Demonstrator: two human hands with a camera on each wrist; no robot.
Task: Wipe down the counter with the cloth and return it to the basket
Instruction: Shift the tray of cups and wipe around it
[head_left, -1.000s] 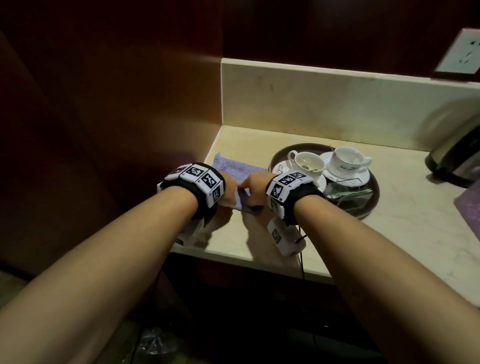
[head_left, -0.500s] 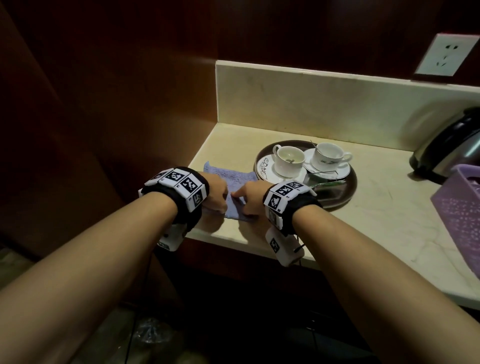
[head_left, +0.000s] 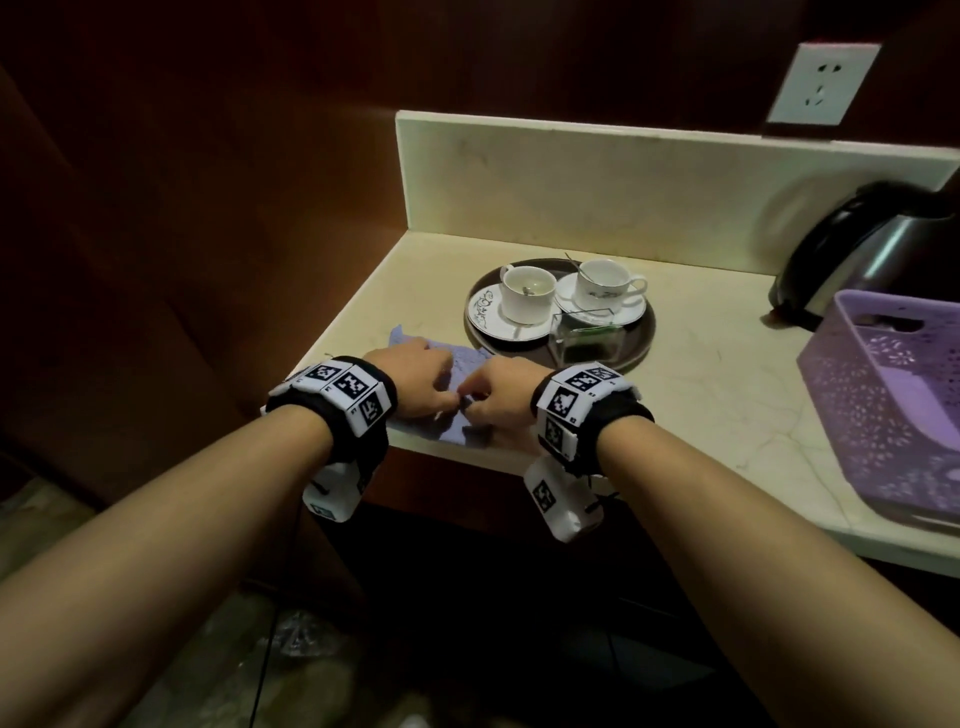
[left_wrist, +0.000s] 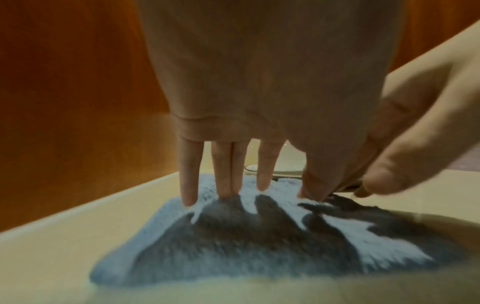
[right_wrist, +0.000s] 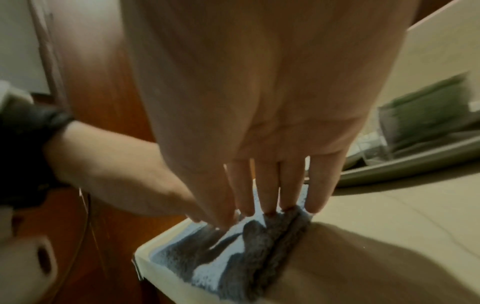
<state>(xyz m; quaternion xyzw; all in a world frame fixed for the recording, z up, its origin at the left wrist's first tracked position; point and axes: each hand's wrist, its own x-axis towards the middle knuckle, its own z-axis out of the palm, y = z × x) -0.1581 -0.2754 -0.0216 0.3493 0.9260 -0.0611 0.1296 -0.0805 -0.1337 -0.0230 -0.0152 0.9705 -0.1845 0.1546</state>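
A light blue folded cloth (head_left: 467, 361) lies flat on the cream counter (head_left: 701, 405) near its front left corner. My left hand (head_left: 415, 384) and right hand (head_left: 498, 395) rest side by side on it, thumbs almost touching. In the left wrist view the left hand (left_wrist: 233, 102) has straight fingers with their tips pressing the cloth (left_wrist: 233, 246). The right hand (right_wrist: 272, 185) likewise presses straight fingers onto the cloth (right_wrist: 228, 263), close to the counter's edge. A purple perforated basket (head_left: 883, 405) stands at the right, apart from both hands.
A round dark tray (head_left: 644, 332) just behind the cloth carries two white cups on saucers and a clear box of green packets. A dark kettle (head_left: 872, 254) stands at the back right. A wooden wall (head_left: 208, 208) closes the left side. A socket (head_left: 823, 83) sits above the backsplash.
Both hands have slid the cloth toward the counter's front edge and drawn closer together. The head view has swung right, bringing the purple basket into sight.
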